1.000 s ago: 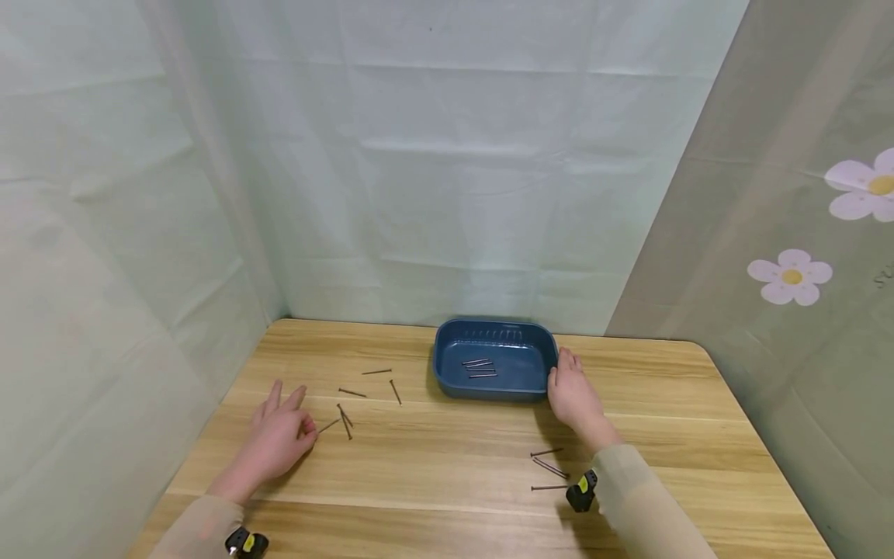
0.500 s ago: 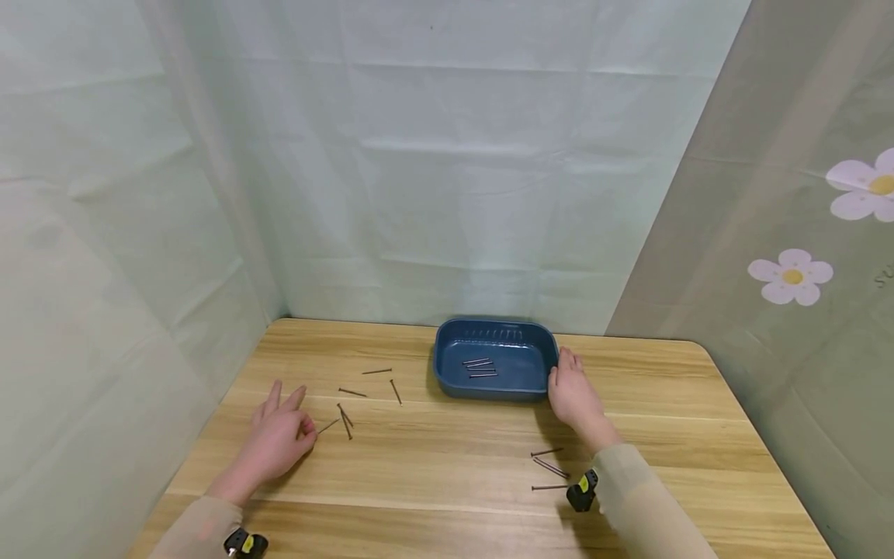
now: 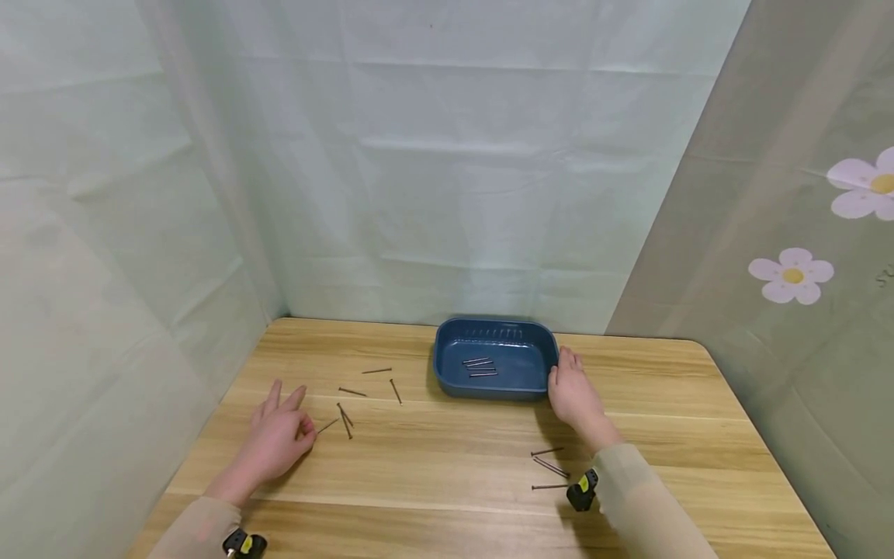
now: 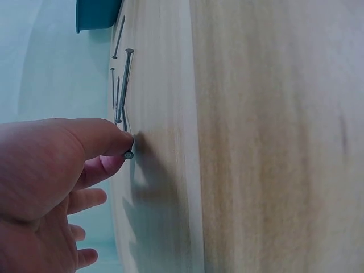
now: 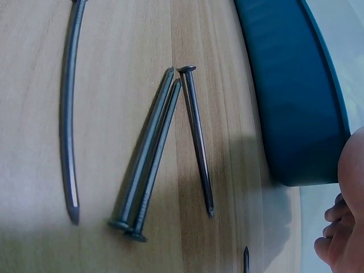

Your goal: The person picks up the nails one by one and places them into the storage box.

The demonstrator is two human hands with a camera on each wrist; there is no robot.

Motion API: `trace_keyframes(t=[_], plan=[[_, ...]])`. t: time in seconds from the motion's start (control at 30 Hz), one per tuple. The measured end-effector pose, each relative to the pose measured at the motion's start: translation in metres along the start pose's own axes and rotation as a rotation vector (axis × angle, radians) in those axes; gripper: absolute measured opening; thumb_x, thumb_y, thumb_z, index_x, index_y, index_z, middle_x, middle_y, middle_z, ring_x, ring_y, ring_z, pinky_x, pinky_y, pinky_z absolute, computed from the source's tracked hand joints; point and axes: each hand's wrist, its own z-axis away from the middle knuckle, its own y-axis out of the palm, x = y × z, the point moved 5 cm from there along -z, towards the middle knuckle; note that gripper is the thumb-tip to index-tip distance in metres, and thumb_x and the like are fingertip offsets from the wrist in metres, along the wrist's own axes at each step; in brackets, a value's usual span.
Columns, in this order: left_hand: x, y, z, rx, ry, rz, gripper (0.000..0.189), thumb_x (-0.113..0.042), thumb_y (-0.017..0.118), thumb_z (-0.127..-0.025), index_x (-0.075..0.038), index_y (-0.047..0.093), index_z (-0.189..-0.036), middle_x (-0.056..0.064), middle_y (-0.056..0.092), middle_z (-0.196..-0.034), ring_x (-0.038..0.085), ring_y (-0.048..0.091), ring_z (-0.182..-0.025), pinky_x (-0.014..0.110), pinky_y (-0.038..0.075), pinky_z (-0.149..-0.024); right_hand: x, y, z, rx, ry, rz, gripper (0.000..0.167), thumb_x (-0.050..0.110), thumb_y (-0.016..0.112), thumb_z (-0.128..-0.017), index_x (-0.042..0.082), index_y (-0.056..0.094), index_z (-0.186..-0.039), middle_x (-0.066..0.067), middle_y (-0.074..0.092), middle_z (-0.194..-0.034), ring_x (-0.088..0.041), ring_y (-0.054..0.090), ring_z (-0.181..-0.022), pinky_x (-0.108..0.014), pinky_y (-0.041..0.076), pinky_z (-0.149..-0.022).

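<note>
Pinching a nail is the left hand; the right hand, fingers extended, touches the blue dish.

left hand: thumb and forefinger pinched, other fingers splayed; right hand: arm stretched forward, fingers close together

In the head view, the left hand hides one end of a nail. The right wrist view cuts off the right hand and blue tray.
</note>
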Motion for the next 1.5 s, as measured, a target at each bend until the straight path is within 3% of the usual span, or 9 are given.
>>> trace_keyframes(t=[0.53,1.0,1.17,1.5], plan=[[-0.007,-0.003,-0.005,-0.017,0.012,0.005,0.023,-0.009,0.078,-0.093,-0.017,0.064,-0.076,0.042,0.043,-0.155,0.067,0.014,-0.151,0.081,0.024,-0.110,0.000,-0.002,0.001,-0.008,0.010,-0.004,0.060,0.017,0.032,-0.114,-0.021,0.020,-0.159,-0.037,0.024,-0.168,-0.055,0.020,-0.156,-0.059,0.021,-0.127],[-0.032,-0.006,-0.018,-0.015,0.054,0.059,0.022,-0.009,0.077,-0.096,-0.018,0.065,-0.079,0.037,0.043,-0.158,0.066,0.011,-0.153,0.084,0.019,-0.112,0.004,0.002,0.001,-0.009,0.001,-0.010,0.060,0.016,0.032,-0.113,-0.022,0.021,-0.158,-0.039,0.025,-0.167,-0.058,0.021,-0.155,-0.060,0.021,-0.126],[-0.050,-0.002,-0.027,-0.027,0.079,0.104,0.019,-0.009,0.075,-0.098,-0.018,0.067,-0.083,0.035,0.042,-0.160,0.064,0.010,-0.154,0.085,0.018,-0.113,0.004,0.005,0.000,-0.022,0.001,-0.013,0.059,0.015,0.034,-0.113,-0.023,0.022,-0.157,-0.039,0.026,-0.166,-0.058,0.022,-0.154,-0.060,0.022,-0.126],[-0.114,0.006,-0.055,-0.046,0.144,0.201,0.021,-0.009,0.076,-0.097,-0.018,0.066,-0.082,0.031,0.042,-0.162,0.059,0.009,-0.157,0.080,0.015,-0.116,0.007,0.007,0.002,-0.011,0.002,-0.019,0.060,0.015,0.034,-0.113,-0.023,0.021,-0.157,-0.039,0.026,-0.166,-0.058,0.022,-0.154,-0.060,0.023,-0.126]])
